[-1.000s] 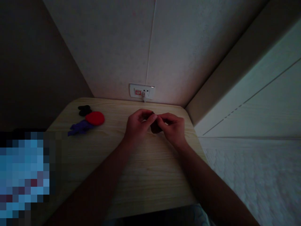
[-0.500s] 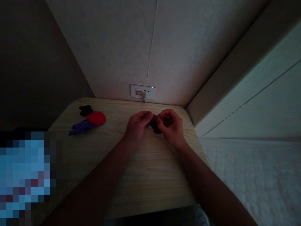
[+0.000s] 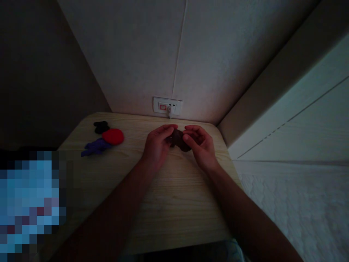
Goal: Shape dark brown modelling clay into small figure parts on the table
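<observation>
One worktop (image 3: 174, 207) lies beneath two hands: the left hand (image 3: 156, 145) pinches; the right hand (image 3: 205, 149) curls loosely, its fingers partly spread. Behind is one wall socket (image 3: 178, 105). On the worktop's left is one purple piece (image 3: 96, 146). Between the hands, both touching it, is one brown piece (image 3: 180, 139); more of it shows than a moment ago, the right fingers having loosened, which suggests a shifting grip. One red disc (image 3: 113, 136) touches the purple piece, with black lumps (image 3: 101, 127), seemingly two, beside it.
</observation>
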Demonstrator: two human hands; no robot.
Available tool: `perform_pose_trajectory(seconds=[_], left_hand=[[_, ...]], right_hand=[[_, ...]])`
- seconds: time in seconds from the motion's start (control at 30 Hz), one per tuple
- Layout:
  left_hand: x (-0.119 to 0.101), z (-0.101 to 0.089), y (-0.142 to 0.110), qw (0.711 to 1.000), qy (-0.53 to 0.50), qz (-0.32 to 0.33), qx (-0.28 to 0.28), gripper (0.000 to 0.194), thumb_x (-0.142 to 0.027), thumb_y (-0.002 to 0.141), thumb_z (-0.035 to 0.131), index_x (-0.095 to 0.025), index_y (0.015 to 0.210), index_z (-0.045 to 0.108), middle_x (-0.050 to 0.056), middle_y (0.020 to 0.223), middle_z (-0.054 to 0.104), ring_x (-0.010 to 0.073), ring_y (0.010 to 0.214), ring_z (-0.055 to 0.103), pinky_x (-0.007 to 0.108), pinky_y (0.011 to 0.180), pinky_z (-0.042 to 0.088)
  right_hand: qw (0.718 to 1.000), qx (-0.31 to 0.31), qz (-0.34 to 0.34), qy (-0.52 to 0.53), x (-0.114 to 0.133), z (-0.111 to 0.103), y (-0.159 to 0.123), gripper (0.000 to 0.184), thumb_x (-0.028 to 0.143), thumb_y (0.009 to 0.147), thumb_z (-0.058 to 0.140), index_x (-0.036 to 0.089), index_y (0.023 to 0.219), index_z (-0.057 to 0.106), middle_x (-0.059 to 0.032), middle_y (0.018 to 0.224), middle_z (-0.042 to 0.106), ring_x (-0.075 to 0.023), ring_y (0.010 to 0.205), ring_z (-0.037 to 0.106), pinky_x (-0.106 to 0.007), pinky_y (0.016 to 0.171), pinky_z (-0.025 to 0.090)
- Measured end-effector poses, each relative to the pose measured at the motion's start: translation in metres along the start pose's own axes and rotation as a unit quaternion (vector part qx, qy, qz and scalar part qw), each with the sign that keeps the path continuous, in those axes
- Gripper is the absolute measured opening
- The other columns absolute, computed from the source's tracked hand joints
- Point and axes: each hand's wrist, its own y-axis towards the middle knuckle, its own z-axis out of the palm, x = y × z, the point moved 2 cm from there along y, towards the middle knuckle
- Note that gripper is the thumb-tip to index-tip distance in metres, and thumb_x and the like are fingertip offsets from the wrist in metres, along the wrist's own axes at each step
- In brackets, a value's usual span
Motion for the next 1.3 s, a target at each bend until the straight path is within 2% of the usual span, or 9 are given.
perform_pose_trajectory(seconds=[0.17, 0.3, 0.47, 0.57, 0.7, 0.9, 1.03, 1.17, 1.3], left_hand=[[0.002, -0.002, 0.002, 1.000, -0.003, 0.015, -0.013, 0.033, -0.038, 0.066, 0.089, -0.017, 0.083, 0.070, 0.002, 0.081, 0.072, 0.0144, 0.071, 0.065, 0.027, 0.062, 0.046], [0.006, -0.002, 0.002, 0.999, 0.032, 0.000, -0.006, 0.038, -0.033, 0.063, 0.092, -0.016, 0.088, 0.070, 0.003, 0.084, 0.074, 0.0151, 0.072, 0.069, 0.027, 0.064, 0.050], [0.011, -0.005, 0.004, 0.997, 0.070, 0.005, 0.017, 0.035, -0.035, 0.071, 0.086, -0.015, 0.097, 0.076, 0.006, 0.085, 0.078, 0.0181, 0.073, 0.072, 0.031, 0.067, 0.054], [0.013, -0.005, 0.003, 0.996, 0.079, 0.014, 0.043, 0.036, -0.035, 0.066, 0.092, -0.015, 0.093, 0.078, 0.006, 0.085, 0.079, 0.0181, 0.075, 0.073, 0.032, 0.072, 0.056], [0.012, -0.002, 0.001, 0.998, 0.051, 0.005, 0.043, 0.038, -0.030, 0.059, 0.095, -0.015, 0.087, 0.075, 0.005, 0.083, 0.078, 0.0179, 0.074, 0.073, 0.035, 0.078, 0.058], [0.008, 0.002, -0.004, 0.998, -0.021, -0.050, 0.034, 0.054, -0.022, 0.057, 0.090, -0.019, 0.104, 0.062, -0.001, 0.080, 0.072, 0.0177, 0.067, 0.068, 0.033, 0.062, 0.055], [0.007, 0.004, -0.004, 0.996, -0.036, -0.079, 0.037, 0.048, -0.022, 0.059, 0.087, -0.019, 0.101, 0.063, 0.000, 0.079, 0.071, 0.0168, 0.065, 0.065, 0.030, 0.056, 0.050], [0.007, 0.002, -0.001, 0.999, -0.013, -0.041, 0.023, 0.037, -0.023, 0.060, 0.087, -0.016, 0.092, 0.070, 0.003, 0.081, 0.075, 0.0163, 0.072, 0.069, 0.029, 0.067, 0.053], [0.011, -0.001, 0.001, 0.996, 0.079, 0.013, 0.048, 0.037, -0.034, 0.065, 0.091, -0.016, 0.095, 0.076, 0.005, 0.084, 0.078, 0.0174, 0.074, 0.072, 0.029, 0.069, 0.053]], right_hand=[[0.999, -0.011, 0.020, 0.035, -0.004, -0.003, 0.005, 0.053, 0.043, 0.065, 0.095, 0.022, 0.107, 0.072, -0.0006, 0.090, 0.078, -0.0141, 0.072, 0.068, -0.028, 0.064, 0.058], [0.998, -0.015, 0.036, 0.045, -0.006, -0.008, 0.007, 0.054, 0.037, 0.064, 0.097, 0.021, 0.109, 0.071, 0.0027, 0.079, 0.078, -0.0118, 0.063, 0.066, -0.028, 0.066, 0.056], [0.999, 0.003, 0.033, 0.025, -0.005, -0.008, 0.007, 0.040, 0.041, 0.066, 0.096, 0.020, 0.094, 0.075, 0.0007, 0.078, 0.078, -0.0128, 0.063, 0.066, -0.028, 0.063, 0.055], [0.999, -0.003, 0.028, 0.024, -0.002, -0.008, 0.006, 0.033, 0.041, 0.069, 0.093, 0.021, 0.089, 0.077, -0.0006, 0.081, 0.077, -0.0141, 0.067, 0.066, -0.027, 0.059, 0.054], [0.998, 0.025, 0.030, 0.043, 0.001, -0.007, 0.006, 0.026, 0.039, 0.072, 0.091, 0.021, 0.086, 0.079, -0.0002, 0.079, 0.075, -0.0142, 0.068, 0.065, -0.027, 0.060, 0.054], [0.989, 0.054, 0.093, 0.101, 0.003, -0.001, 0.003, 0.031, 0.044, 0.069, 0.091, 0.020, 0.082, 0.076, -0.0005, 0.073, 0.070, -0.0141, 0.064, 0.061, -0.026, 0.055, 0.051], [0.985, 0.066, 0.117, 0.110, 0.002, 0.003, 0.002, 0.036, 0.048, 0.069, 0.091, 0.019, 0.080, 0.072, -0.0010, 0.073, 0.070, -0.0141, 0.063, 0.061, -0.025, 0.053, 0.051], [0.993, -0.002, 0.079, 0.090, -0.002, -0.002, 0.005, 0.045, 0.045, 0.067, 0.093, 0.022, 0.097, 0.070, 0.0016, 0.076, 0.073, -0.0129, 0.061, 0.063, -0.024, 0.052, 0.050], [0.999, -0.050, 0.015, 0.013, -0.004, -0.010, 0.008, 0.043, 0.045, 0.068, 0.093, 0.023, 0.095, 0.068, 0.0018, 0.076, 0.075, -0.0134, 0.060, 0.066, -0.027, 0.056, 0.054]])
